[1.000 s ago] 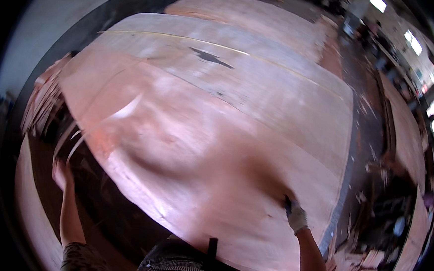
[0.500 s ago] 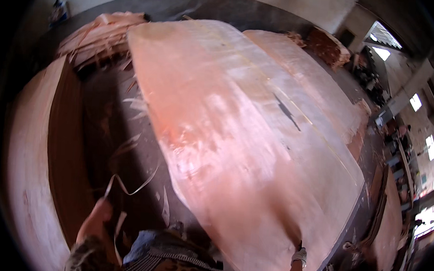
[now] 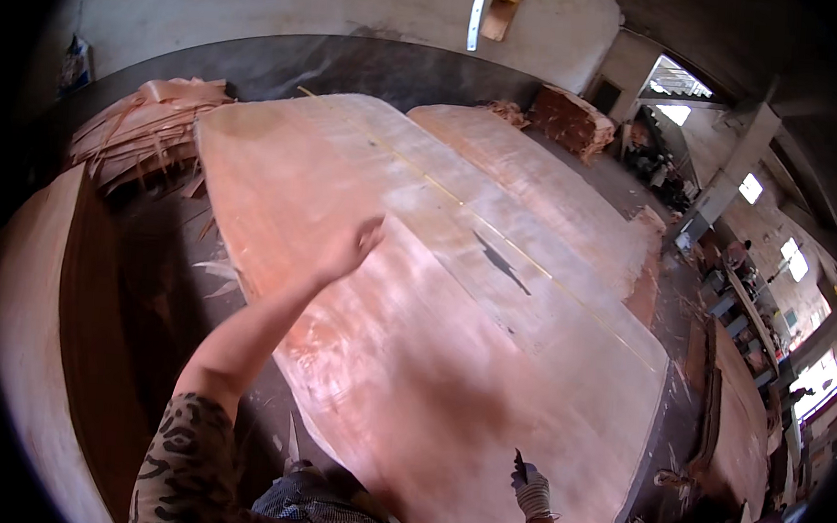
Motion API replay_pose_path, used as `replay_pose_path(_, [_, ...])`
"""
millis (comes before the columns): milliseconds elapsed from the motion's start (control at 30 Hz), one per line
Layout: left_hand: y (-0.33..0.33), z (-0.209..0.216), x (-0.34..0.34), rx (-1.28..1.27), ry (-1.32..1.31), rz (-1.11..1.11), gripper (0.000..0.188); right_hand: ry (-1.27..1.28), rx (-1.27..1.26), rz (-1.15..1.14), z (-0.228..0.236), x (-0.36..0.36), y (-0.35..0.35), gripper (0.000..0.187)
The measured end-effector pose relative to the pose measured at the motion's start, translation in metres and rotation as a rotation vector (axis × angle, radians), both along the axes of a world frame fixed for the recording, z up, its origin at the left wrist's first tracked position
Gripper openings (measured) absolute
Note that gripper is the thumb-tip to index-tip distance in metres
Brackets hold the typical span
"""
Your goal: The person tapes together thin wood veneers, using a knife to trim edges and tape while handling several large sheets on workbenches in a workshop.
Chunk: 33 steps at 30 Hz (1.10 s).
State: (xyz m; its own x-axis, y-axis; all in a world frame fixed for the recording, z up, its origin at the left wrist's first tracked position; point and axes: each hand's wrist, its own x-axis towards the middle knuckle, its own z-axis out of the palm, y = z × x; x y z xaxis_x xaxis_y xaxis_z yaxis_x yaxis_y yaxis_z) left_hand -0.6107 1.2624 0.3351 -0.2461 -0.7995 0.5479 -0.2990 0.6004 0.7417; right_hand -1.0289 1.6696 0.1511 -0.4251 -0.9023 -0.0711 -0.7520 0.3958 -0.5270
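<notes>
A wide stack of pale pinkish wood veneer sheets (image 3: 543,413) fills the middle. My left hand (image 3: 366,242), bare, reaches across it to the edge of a pinker sheet. Its fingers are bent together at that edge; whatever they hold, if anything, is too small to make out. Low at the right, my right hand (image 3: 532,497), in a white glove with dark fingers, is closed around a narrow dark knife (image 3: 519,463) that points up and away over the veneer. A dark split (image 3: 503,263) marks the paler sheet beyond.
At the left stands a tall wood stack (image 3: 29,286). Ragged veneer (image 3: 149,130) is heaped at the far left, with a reddish bundle (image 3: 571,120) at the far right. A yellow line (image 3: 497,230) crosses the main stack. Loose scraps (image 3: 217,270) lie on the floor.
My left hand has gone from low at the left, beside a curled veneer strip, up and over the stack. My right hand has shifted slightly left. The view has swung, showing more wall.
</notes>
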Motion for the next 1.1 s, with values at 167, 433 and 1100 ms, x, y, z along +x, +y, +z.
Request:
replay_pose_path(167, [-0.111,0.167,-0.038,-0.143,0.294,0.106,0.054,-0.252,-0.136,0.08,0.142,0.098,-0.076,0.019])
replay_pose_path(433, [-0.088,0.324,-0.034,-0.195,0.661,-0.624,0.037,0.243,-0.481,0.239,0.291,0.197,-0.174,0.022])
replay_pose_path(1100, [-0.144,0.334,-0.026,0.329,0.943,-1.083,0.037,0.144,-0.894,0.207,0.54,0.279,-0.421,0.021])
